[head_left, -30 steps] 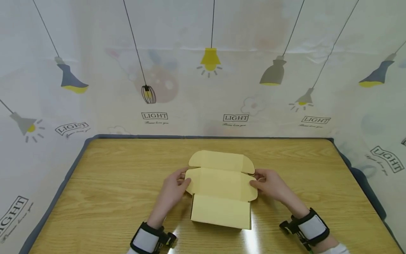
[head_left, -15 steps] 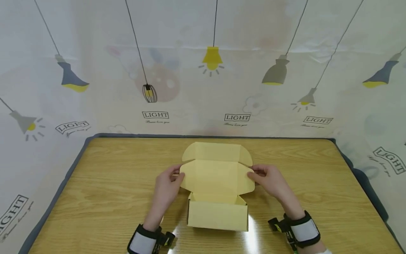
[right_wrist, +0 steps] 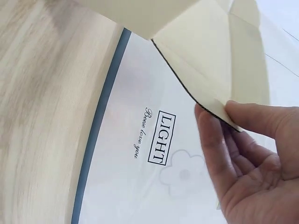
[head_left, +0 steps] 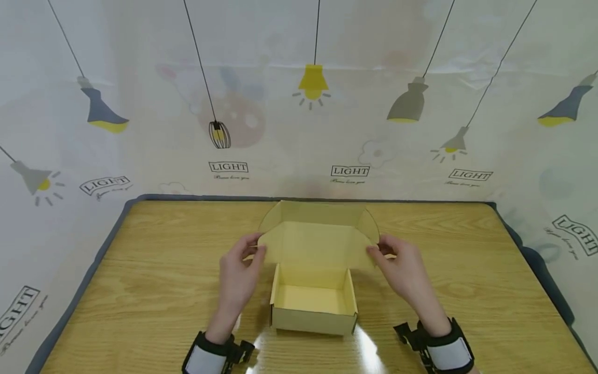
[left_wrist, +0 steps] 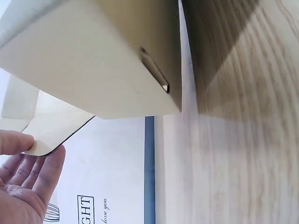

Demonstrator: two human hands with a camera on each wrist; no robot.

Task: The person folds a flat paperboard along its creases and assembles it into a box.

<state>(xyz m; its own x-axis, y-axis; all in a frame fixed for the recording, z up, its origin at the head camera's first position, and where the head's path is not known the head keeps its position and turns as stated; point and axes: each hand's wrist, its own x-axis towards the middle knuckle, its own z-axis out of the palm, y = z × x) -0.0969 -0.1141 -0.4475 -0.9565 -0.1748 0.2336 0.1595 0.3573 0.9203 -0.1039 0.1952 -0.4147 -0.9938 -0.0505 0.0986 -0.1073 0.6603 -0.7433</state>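
Observation:
A pale yellow cardboard box [head_left: 314, 320] is in the middle of the head view, its lid [head_left: 322, 244] raised at the back and its inside showing nothing in it. My left hand [head_left: 238, 272] pinches the lid's left side flap between thumb and fingers. On the other side my right hand [head_left: 403, 267] pinches the right side flap the same way. The left wrist view shows the box wall with a narrow slot [left_wrist: 155, 70] and the left hand [left_wrist: 28, 182] on the flap. In the right wrist view the thumb of the right hand [right_wrist: 252, 158] presses the flap's inner face.
The box is over a wood-grain table [head_left: 163, 259] with a dark blue-grey border along its edges. Behind it hangs a pale backdrop [head_left: 280, 104] printed with lamps and the word LIGHT. Each wrist wears a black strap [head_left: 446, 345] with a camera mount.
Both hands have lifted the lid up and back from over the box, so the inside has come into view. The hands have moved slightly apart and away from me.

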